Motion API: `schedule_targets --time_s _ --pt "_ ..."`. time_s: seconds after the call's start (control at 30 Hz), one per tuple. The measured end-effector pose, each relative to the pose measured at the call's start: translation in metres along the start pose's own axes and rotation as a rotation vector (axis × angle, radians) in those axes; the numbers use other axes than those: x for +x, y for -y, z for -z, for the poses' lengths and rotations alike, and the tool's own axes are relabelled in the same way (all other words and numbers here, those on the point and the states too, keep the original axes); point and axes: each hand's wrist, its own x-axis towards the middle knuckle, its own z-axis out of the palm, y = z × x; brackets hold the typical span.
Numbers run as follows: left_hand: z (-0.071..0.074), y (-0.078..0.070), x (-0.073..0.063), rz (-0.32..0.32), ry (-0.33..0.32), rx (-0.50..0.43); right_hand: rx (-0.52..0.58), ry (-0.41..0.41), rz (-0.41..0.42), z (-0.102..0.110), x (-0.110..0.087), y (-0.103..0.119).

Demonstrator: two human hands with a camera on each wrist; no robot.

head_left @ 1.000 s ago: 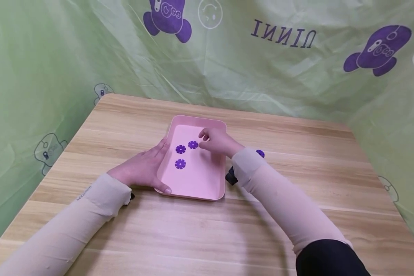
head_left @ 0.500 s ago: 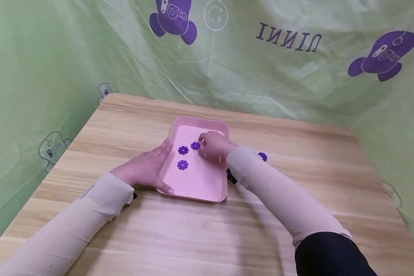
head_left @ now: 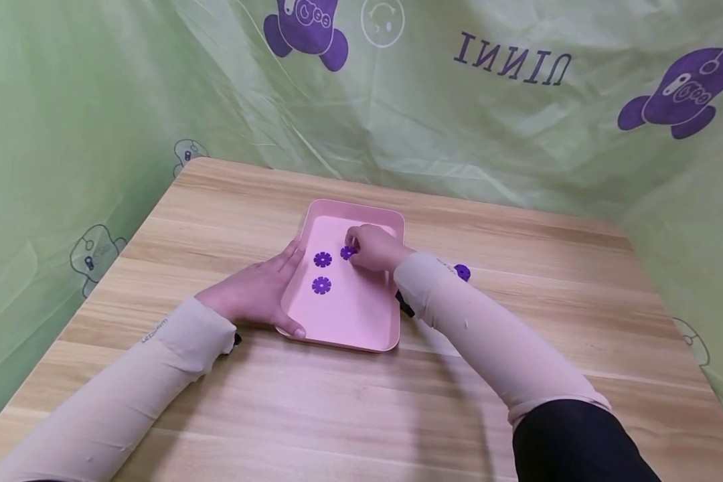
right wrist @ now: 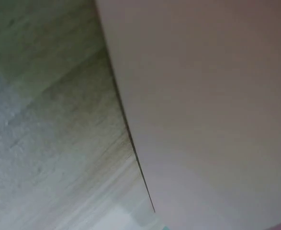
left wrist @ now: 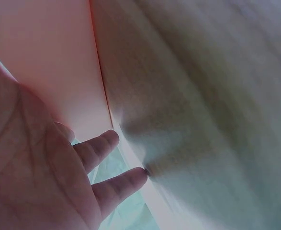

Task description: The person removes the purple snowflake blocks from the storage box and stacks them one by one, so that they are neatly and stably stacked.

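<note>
A shallow pink tray [head_left: 337,328] lies on the wooden table in the head view. Two purple notched plastic discs, one nearer the back [head_left: 322,260] and one nearer the front [head_left: 321,286], lie flat inside it. My left hand [head_left: 258,286] rests along the tray's left side, thumb over the near rim. Its straight fingers [left wrist: 121,184] reach down beside the wall in the left wrist view. My right hand [head_left: 376,248] is inside the tray and pinches another purple notched disc [head_left: 346,253], partly hidden by the fingers.
A further purple piece [head_left: 462,272] lies on the table [head_left: 548,301] right of the tray, beside the right sleeve. Green printed sheeting [head_left: 428,134] hangs behind and left of the table. The right wrist view shows the tray's outer wall [right wrist: 202,115].
The fingers of my right hand have closed in on the third disc, which they now pinch and partly cover. My left hand stays against the tray. The head view has shifted slightly.
</note>
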Motion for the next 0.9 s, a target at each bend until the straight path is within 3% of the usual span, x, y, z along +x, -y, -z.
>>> schedule_targets --time_s 0.2,0.4,0.67,0.9 --pt "0.002 -0.002 0.000 -0.001 0.000 0.015 -0.035 0.057 -0.008 0.003 0.000 -0.001" --pt "0.001 -0.002 0.000 0.020 0.001 0.044 0.057 0.037 -0.024 0.004 -0.003 -0.004" --pt "-0.001 -0.002 0.000 0.019 -0.009 0.075 0.086 0.008 -0.028 0.007 -0.009 -0.008" --pt "0.001 -0.003 -0.002 0.023 -0.012 0.075 0.211 -0.033 -0.033 0.011 -0.020 -0.014"
